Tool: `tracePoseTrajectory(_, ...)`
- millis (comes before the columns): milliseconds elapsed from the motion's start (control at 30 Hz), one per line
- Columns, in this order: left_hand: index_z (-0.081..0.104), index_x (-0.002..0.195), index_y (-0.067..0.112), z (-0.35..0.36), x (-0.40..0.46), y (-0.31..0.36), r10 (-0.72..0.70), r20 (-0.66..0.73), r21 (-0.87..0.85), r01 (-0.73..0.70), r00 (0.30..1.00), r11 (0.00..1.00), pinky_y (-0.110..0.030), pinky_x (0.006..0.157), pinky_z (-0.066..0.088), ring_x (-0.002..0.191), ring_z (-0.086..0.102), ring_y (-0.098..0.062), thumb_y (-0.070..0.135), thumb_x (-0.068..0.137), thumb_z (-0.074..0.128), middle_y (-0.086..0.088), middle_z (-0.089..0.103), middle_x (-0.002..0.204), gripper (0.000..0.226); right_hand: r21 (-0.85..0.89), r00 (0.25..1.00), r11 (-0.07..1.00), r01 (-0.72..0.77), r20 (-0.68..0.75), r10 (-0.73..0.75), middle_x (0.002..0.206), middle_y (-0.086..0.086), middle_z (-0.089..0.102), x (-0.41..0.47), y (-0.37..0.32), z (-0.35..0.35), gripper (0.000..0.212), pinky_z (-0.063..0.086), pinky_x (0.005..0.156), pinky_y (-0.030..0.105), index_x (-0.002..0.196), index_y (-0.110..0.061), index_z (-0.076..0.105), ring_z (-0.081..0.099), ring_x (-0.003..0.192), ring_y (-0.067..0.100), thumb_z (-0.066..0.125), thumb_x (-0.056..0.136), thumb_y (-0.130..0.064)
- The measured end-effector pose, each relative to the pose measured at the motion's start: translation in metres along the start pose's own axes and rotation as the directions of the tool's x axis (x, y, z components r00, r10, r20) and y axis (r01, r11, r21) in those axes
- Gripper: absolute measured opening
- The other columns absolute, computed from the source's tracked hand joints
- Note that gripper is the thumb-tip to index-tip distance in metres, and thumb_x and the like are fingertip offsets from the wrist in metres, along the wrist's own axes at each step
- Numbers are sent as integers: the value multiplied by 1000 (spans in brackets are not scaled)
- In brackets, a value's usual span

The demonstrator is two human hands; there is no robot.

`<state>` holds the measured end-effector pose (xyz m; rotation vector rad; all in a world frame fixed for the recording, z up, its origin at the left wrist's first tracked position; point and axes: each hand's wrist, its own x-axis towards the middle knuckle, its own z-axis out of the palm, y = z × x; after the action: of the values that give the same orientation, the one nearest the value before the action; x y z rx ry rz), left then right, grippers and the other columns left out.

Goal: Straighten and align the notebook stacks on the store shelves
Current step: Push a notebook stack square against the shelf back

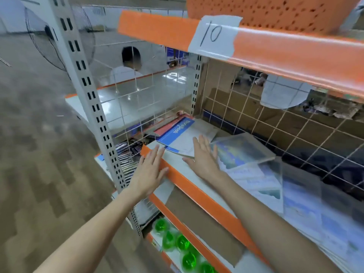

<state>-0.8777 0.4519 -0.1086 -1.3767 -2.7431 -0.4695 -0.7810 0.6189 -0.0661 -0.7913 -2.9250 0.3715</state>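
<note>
A blue-and-white notebook stack (pixel 183 134) lies skewed at the left end of the middle shelf (pixel 177 164), with red-covered notebooks under it. To its right lie plastic-wrapped notebook stacks (pixel 242 150) with pale blue covers, running along the shelf toward me. My right hand (pixel 202 156) lies flat with straight fingers between the two stacks, its fingertips on the blue-and-white notebooks. My left hand (pixel 149 170), fingers straight, hovers at the orange front lip of the shelf and holds nothing.
A wire grid (pixel 275 123) backs the shelf, with cardboard behind it. An orange upper shelf edge (pixel 275 48) carries a paper label reading 10. Green bottles (pixel 183 243) stand on the shelf below. A slotted grey upright (pixel 92 107) stands left. A person sits beyond the grid.
</note>
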Motion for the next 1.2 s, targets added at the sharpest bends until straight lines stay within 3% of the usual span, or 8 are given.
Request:
tracePoseTrajectory(200,6,151,14,-1,61,-31,35,25,-21,-34,999,999,-36,116,1,146,3,-20,44,97,37,-7,2,159,69,-39,995,998,41,90,-38,159,11,-9,57,-10,12,87,-7,115,45,152,-12,-2,-12,146,22,43,92,-56)
tracePoseTrajectory(367,4,151,13,1,104,-41,153,130,7,-155,980,988,-38,116,0,145,3,-22,48,95,40,-7,0,158,75,-67,985,998,-1,172,12,158,12,-14,78,-12,24,97,-9,116,48,151,-12,-5,-15,146,25,48,87,-62)
tracePoseTrajectory(533,-2,151,17,4,131,-48,277,279,41,-300,919,953,-40,116,-1,146,-3,-23,52,95,37,-6,-7,158,77,-110,972,990,-82,211,104,159,13,-8,75,-13,29,95,-5,117,49,152,-10,-3,-8,147,23,41,88,-66)
tracePoseTrajectory(667,-4,151,18,5,139,-53,280,439,-7,-308,854,951,-41,115,-3,145,-8,-21,55,96,31,-3,-11,158,74,-186,965,975,-117,209,156,159,12,-4,69,-21,28,87,-6,117,48,152,-10,0,-4,147,22,37,92,-61)
tracePoseTrajectory(933,13,151,18,-3,131,-49,421,382,56,-475,823,878,-43,117,6,145,7,-20,47,97,40,-4,7,158,67,-294,952,931,-216,149,268,159,13,4,37,-48,23,63,-2,117,49,151,-8,6,2,146,22,28,102,-41)
tracePoseTrajectory(1067,10,151,20,-7,117,-44,483,349,107,-546,803,831,-40,116,7,145,8,-19,26,100,37,-3,7,158,58,-294,949,921,-256,106,298,158,13,13,16,-57,21,51,4,117,46,150,-9,12,11,145,24,24,105,-30)
tracePoseTrajectory(1200,9,151,23,-12,103,-31,540,237,108,-574,808,812,-39,116,4,146,6,-19,3,95,36,-1,7,159,65,-263,942,906,-331,-29,336,157,11,19,-13,-60,20,47,8,115,41,150,-12,17,17,144,21,27,104,-22)
